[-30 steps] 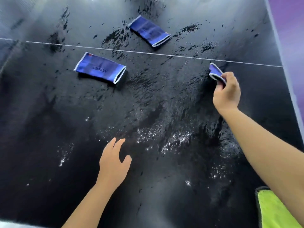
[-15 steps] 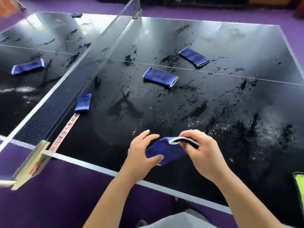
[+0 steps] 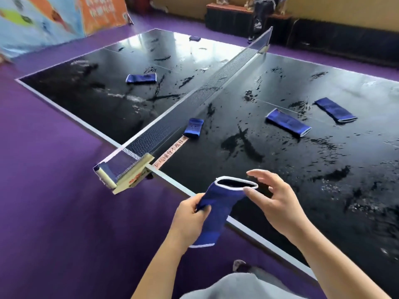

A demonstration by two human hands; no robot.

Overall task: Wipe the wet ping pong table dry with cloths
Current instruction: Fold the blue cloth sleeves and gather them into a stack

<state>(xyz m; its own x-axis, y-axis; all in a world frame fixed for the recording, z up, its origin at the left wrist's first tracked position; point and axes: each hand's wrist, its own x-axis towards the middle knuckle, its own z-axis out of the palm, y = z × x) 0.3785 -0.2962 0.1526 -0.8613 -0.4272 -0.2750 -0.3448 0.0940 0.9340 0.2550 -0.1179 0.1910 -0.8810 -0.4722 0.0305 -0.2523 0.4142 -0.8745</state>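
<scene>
One cloth in hand: you hold a blue tube-like cloth point(image 3: 218, 210) with white-edged ends in front of you, over the near edge of the bench point(image 3: 237, 225) and the purple floor point(image 3: 54, 212).
Left grip: your left hand point(image 3: 190, 214) pinches the cloth along its left side, fingers curled on the fabric.
Right grip: your right hand point(image 3: 274, 201) is spread with fingers apart; the thumb tip sits at the rim of the cloth's open upper end, and whether it actually touches cannot be told.
Cloth pose: upper end gapes open toward you, lower end hangs down past your left wrist.
Bench: black top, wet in streaks and beaded patches, mostly on the right half.
Other cloths, near half: small cloth point(image 3: 193, 127) just beside the net point(image 3: 194, 100); mid cloth point(image 3: 288, 123) on the centre line; far-right cloth point(image 3: 334, 110) just beyond it.
Other cloths, far half: left cloth point(image 3: 141, 78) lying flat; tiny dark one point(image 3: 194, 38) at the far edge.
Net post: clamp point(image 3: 129, 173) at the bench's near side, well left of your hands.
</scene>
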